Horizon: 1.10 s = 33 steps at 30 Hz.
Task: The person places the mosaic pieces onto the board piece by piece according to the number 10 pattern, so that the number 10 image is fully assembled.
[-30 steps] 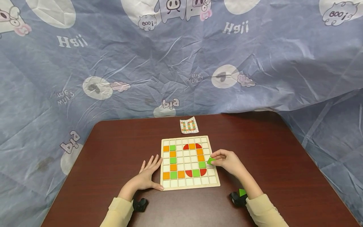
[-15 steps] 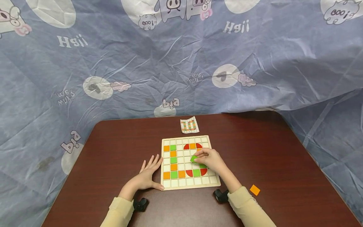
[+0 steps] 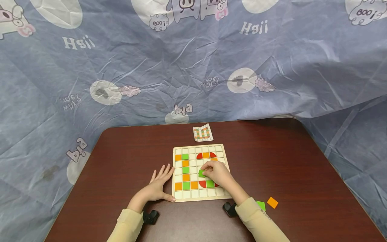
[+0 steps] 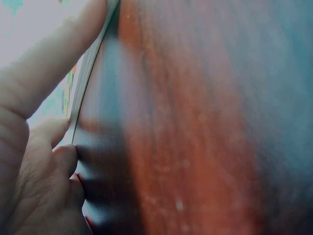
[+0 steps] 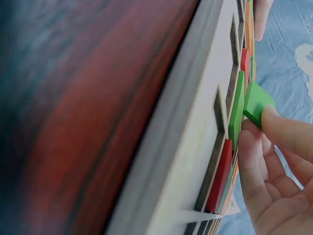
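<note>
A pale wooden grid board lies on the table, with orange and green square tiles and red quarter-round tiles in its cells. Between thumb and fingers, my right hand pinches a green square tile over the board's middle, above the bottom row of tiles. In the right wrist view, that green tile is tilted, just above the seated pieces. My left hand is spread along the board's left side, fingertips at the edge and thumb at the near left corner. My right hand hides part of the board's right side.
Behind the board lies a small paper card printed with a coloured grid pattern. A loose orange tile and a green tile lie beside my right sleeve. A blue-grey printed cloth hangs behind the table.
My right hand has carried the green tile leftward from the board's right edge to its middle. The loose orange tile has come into view by the sleeve. My left hand stays put.
</note>
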Available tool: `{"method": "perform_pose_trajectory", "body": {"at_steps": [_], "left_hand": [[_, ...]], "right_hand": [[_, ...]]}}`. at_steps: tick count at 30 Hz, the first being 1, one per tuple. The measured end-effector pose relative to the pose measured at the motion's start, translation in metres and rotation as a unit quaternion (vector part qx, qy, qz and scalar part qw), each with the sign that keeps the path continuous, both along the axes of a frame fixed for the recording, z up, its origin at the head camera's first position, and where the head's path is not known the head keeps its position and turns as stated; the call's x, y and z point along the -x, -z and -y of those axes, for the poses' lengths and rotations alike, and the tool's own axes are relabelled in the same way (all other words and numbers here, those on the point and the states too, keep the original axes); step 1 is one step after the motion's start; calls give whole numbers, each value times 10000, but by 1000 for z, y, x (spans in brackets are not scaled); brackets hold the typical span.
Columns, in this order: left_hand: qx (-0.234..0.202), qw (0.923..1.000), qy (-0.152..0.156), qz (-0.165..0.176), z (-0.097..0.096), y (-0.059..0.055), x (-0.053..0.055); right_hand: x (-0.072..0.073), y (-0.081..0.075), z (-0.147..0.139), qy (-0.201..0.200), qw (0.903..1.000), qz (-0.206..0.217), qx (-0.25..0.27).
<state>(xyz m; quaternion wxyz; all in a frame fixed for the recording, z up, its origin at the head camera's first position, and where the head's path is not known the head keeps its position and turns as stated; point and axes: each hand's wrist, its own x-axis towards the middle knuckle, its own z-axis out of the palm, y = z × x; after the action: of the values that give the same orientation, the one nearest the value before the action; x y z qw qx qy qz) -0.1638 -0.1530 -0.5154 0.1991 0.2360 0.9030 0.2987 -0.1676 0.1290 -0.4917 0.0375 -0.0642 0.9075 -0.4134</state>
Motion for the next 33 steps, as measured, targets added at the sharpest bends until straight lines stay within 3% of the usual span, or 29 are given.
{"method": "perform_pose_trajectory", "body": {"at_steps": [10,20,28,33], "left_hand": [[10,10000,-3,17,0,0,0],[15,10000,-9,9,-1,0,0],[35,10000,3,-20,0,1,0],[28,10000,9,-16,0,2,0]], "right_hand": [[-1,-2,3,-333,9987,-115,-355],[-4,-6,8,-303,9980,-211,-511],[-4,-4,7,-234,9987,-121,-440],[-3,-7,-3,-66,9999,74,-80]]}}
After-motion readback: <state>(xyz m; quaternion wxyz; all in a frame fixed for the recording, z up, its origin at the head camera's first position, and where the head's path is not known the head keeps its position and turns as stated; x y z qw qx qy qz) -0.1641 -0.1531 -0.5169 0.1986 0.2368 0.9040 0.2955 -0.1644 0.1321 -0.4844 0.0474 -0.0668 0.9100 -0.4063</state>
